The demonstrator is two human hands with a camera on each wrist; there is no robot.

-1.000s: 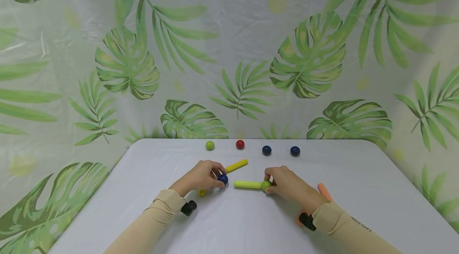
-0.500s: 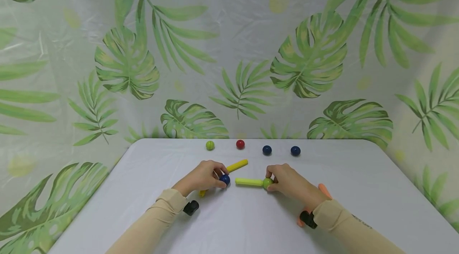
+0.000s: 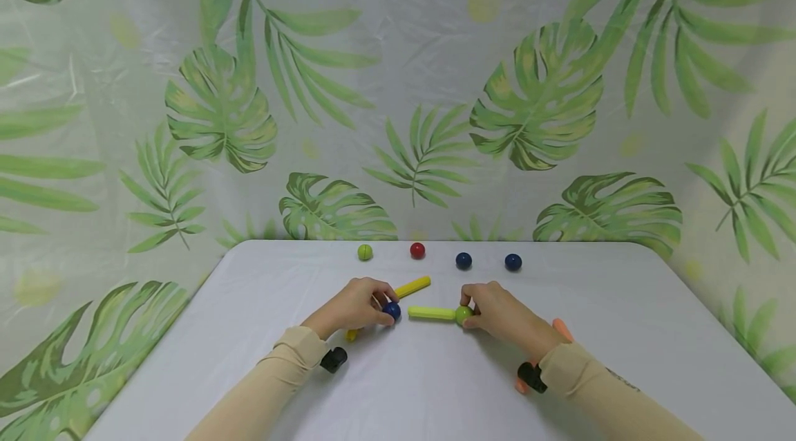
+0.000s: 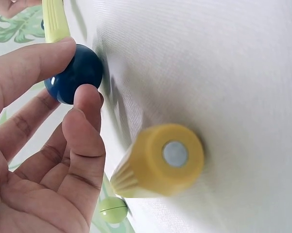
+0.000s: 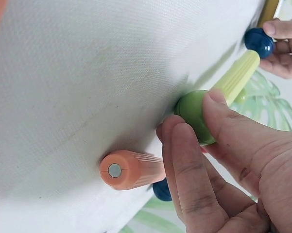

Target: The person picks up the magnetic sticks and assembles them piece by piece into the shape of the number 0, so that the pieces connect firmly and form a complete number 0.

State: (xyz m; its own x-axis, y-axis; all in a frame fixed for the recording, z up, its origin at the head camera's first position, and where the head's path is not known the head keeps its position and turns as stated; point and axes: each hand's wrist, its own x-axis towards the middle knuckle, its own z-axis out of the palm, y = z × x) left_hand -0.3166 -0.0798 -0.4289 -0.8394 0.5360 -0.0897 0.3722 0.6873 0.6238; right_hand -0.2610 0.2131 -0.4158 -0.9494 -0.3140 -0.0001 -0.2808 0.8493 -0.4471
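While left hand (image 3: 359, 304) pinches blue ball (image 4: 81, 73), right hand (image 3: 499, 311) green ball (image 5: 192, 112), both seem hard, slippery; hold across sides; weight unclear.

on the table (image 3: 398, 392), four balls (image 3: 417, 250) lie behind the sticks (image 3: 432, 313)

The blue ball (image 4: 82, 73) looks glossy, the lime stick (image 5: 239, 77) ribbed plastic.

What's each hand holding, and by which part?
Left hand: a blue ball, pinched on opposite sides. Right hand: a green ball, pinched likewise, with a green stick against it.
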